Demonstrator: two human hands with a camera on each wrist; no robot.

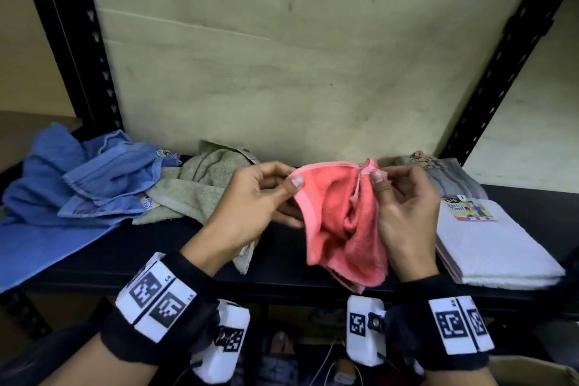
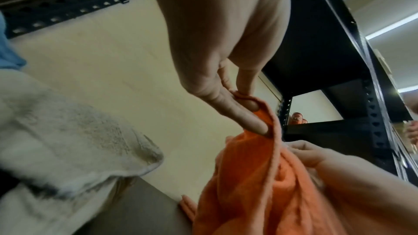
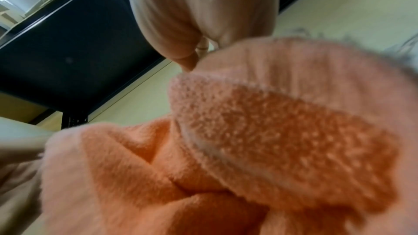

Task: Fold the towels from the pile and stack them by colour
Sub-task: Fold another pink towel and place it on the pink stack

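Observation:
A coral-pink towel (image 1: 341, 222) hangs crumpled above the front of the black shelf (image 1: 175, 244). My left hand (image 1: 289, 185) pinches its upper left edge between thumb and fingers. My right hand (image 1: 377, 180) pinches the upper right corner. In the left wrist view the left hand (image 2: 246, 103) nips the towel's hem (image 2: 271, 131). The right wrist view is filled by the towel (image 3: 260, 131), and the right hand (image 3: 192, 60) meets its edge at the top. An unfolded pile lies at the left: blue towels (image 1: 78, 191) and a grey-green towel (image 1: 200, 194).
A folded white towel (image 1: 492, 247) with a paper label lies at the shelf's right, over a pinkish folded one. A folded grey towel (image 1: 451, 178) lies behind it. Black uprights (image 1: 78, 41) flank the shelf, backed by a pale wall (image 1: 282, 72).

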